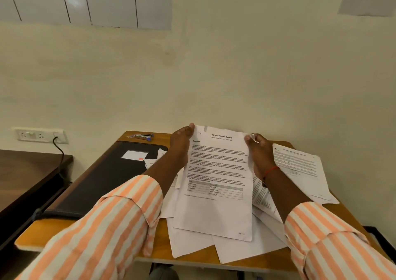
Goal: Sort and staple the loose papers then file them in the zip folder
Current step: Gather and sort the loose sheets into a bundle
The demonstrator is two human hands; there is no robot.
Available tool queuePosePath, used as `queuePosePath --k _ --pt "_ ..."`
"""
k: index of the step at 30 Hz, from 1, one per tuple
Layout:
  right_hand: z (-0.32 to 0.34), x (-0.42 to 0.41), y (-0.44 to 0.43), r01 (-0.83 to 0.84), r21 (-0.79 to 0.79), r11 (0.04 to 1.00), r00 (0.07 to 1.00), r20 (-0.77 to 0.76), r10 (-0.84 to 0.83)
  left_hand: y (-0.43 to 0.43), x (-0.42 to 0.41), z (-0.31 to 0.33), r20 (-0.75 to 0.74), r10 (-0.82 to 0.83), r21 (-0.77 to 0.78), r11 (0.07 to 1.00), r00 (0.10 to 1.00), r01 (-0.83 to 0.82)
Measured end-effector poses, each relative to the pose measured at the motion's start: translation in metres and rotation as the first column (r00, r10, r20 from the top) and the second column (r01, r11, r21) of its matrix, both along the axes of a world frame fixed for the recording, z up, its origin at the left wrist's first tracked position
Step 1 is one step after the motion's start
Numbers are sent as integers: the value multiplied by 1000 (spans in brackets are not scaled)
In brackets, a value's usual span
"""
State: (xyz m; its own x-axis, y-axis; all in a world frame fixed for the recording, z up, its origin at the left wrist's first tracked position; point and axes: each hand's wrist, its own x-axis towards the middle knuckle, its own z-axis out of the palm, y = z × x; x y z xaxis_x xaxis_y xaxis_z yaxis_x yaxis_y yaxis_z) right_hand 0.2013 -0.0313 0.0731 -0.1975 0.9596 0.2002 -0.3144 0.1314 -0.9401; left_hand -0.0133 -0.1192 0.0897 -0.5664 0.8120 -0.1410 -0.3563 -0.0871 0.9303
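Observation:
I hold a printed sheet headed "Sample Health Report" (216,183) above the desk, facing me. My left hand (181,149) grips its upper left edge, and my right hand (260,155) grips its upper right edge. Under it lie several loose papers (192,243) in a messy pile. Another printed page (300,168) rests to the right. The black zip folder (102,179) lies shut on the left part of the desk, with a white label on it. A stapler (143,136) sits at the far left corner of the desk.
The wooden desk (90,240) stands against a cream wall. A darker table (25,172) stands to the left. A wall socket (40,135) with a black cable plugged in is behind it.

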Motion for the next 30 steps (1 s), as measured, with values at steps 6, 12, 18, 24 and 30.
queuePosePath --k 6,12,18,24,30 --pt "-2 -2 -3 52 76 996 995 79 -59 1 9 0 -49 107 24 994 993 -106" --pt "-4 3 5 73 80 994 994 78 -79 -7 2 -8 -490 -23 63 996 871 62" --pt "1 0 3 7 87 996 1000 21 -9 -19 2 -32 -471 -79 53 992 879 118" --pt "-18 5 -10 -193 154 969 961 230 155 -9 1 -15 -329 152 122 986 932 -117" --pt "-52 10 -22 -220 166 961 918 370 146 -6 -8 6 -408 166 190 977 898 -94"
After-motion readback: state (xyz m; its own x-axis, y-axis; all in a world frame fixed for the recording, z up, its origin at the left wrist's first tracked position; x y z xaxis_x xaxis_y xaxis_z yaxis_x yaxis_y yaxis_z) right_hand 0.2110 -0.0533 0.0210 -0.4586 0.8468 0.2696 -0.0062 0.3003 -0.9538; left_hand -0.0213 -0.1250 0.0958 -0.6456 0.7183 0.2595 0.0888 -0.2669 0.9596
